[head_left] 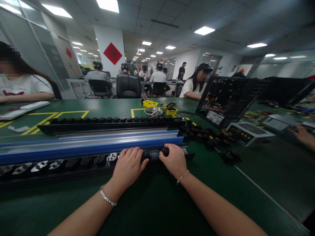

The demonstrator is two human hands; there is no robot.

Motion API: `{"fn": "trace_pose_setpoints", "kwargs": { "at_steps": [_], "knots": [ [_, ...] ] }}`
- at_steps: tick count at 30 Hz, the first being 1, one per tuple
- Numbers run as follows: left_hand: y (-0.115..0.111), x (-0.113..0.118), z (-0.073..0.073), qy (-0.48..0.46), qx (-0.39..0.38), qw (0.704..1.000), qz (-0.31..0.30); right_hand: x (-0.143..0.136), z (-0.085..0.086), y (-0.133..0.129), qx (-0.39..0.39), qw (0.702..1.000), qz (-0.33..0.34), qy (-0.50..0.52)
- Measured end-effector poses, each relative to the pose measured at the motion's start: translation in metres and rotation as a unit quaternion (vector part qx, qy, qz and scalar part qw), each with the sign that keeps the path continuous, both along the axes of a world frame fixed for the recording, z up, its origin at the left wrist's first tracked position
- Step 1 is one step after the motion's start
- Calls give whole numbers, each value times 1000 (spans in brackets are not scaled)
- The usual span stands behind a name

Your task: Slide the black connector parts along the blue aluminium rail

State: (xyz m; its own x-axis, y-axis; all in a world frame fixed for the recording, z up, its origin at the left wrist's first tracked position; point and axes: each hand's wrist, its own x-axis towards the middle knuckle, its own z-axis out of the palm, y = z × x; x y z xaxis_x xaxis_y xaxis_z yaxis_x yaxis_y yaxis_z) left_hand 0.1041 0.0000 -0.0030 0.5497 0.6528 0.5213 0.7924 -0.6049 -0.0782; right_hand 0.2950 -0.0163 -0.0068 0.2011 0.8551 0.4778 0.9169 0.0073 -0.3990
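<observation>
A long black channel [94, 169] lies across the green table in front of me, with a row of socket modules [86, 161] set in it, some black and some with shiny faces. My left hand [129, 164] is closed over the channel, its thumb beside a black module [147, 154] in the row. To its right, my right hand [175, 160] pinches a round black socket module [165, 151] at the channel, and a short gap separates the two modules. What lies beneath my left palm is hidden.
Blue-edged metal rails [98, 143] and a second filled channel [113, 124] lie behind. Loose black modules [197, 132] are heaped right, near a power supply box [248, 133] and an open computer case [228, 101]. A metal dish [154, 111] stands farther back. Another person's hand [302, 136] reaches in right.
</observation>
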Motion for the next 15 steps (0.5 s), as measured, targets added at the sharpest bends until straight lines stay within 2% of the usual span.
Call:
{"fn": "trace_pose_setpoints", "kwargs": {
  "at_steps": [15],
  "knots": [
    [0, 0, 0, 2, -2, 1000, 4, 6, 0, 0, -8, 1000, -16, -2]
  ]
}}
